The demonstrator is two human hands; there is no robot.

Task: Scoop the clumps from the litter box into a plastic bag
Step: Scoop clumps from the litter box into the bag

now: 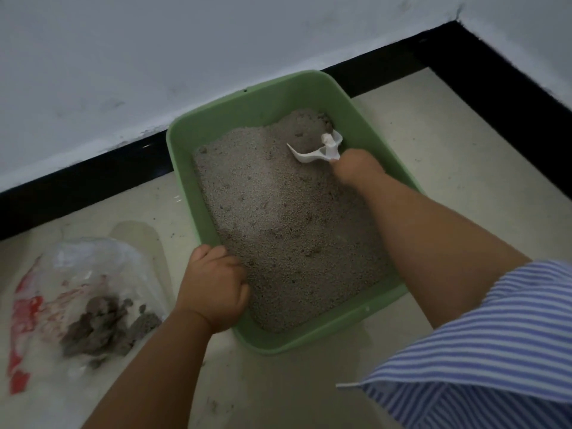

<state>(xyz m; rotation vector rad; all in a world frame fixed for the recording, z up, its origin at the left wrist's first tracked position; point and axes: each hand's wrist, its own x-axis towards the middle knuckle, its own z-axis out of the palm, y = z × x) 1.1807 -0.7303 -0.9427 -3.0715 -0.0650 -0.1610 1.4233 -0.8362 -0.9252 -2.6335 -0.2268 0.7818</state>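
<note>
A green litter box (247,97) full of grey litter (272,218) stands on the floor against the wall. My left hand (213,286) grips the box's near left rim. My right hand (356,168) holds a white scoop (318,150) by its handle, its blade dug into the litter near the far right corner, where a hollow shows. A clear plastic bag (80,289) with red print lies on the floor to the left, with several dark grey clumps (102,329) inside it.
A white wall with a black skirting board (77,184) runs behind the box and turns a corner at the upper right. The floor (464,168) is pale tile. My blue-and-white striped sleeve (483,345) hangs at the lower right.
</note>
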